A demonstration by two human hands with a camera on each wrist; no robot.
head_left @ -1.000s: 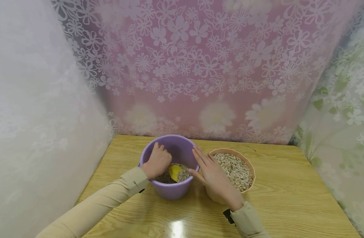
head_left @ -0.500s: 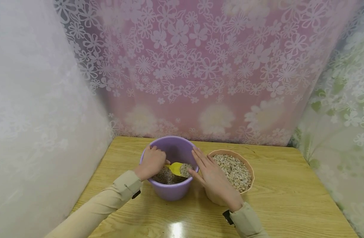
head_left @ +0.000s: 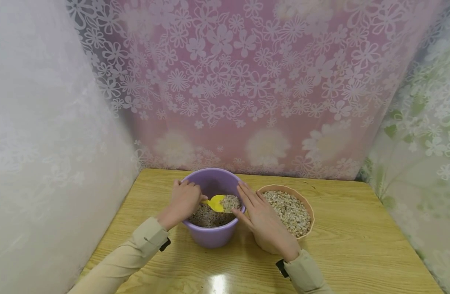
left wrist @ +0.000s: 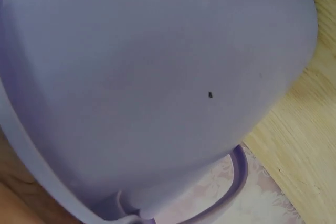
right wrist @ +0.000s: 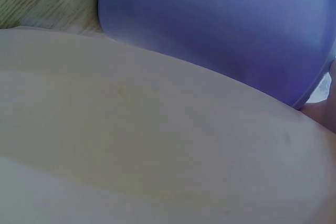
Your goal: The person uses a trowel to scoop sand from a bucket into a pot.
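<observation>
My left hand (head_left: 183, 203) grips the handle end of a yellow scoop (head_left: 216, 203) over the mouth of a purple bucket (head_left: 211, 237). The scoop's front carries a heap of pale grain (head_left: 231, 202). Darker, finer-looking grain (head_left: 208, 217) lies below it inside the bucket. On the bucket's right side, my right hand (head_left: 265, 222) stays with straight fingers at the rim, its thumb tip close to the scoop's load. The bucket's outer wall (left wrist: 157, 77) fills most of the left wrist view; its purple side (right wrist: 210, 24) also shows in the right wrist view.
To the right of the bucket stands an orange-tan bowl (head_left: 312, 212) full of pale grain, partly behind my right hand. Both containers are on a wooden table (head_left: 357, 237). A pink flowered curtain (head_left: 228, 102) hangs along the back edge, with pale sheets at both sides.
My left hand has moved left and toward me, lifting the scoop out of the bucket's grain and levelling it with a load. The right hand has hardly moved.
</observation>
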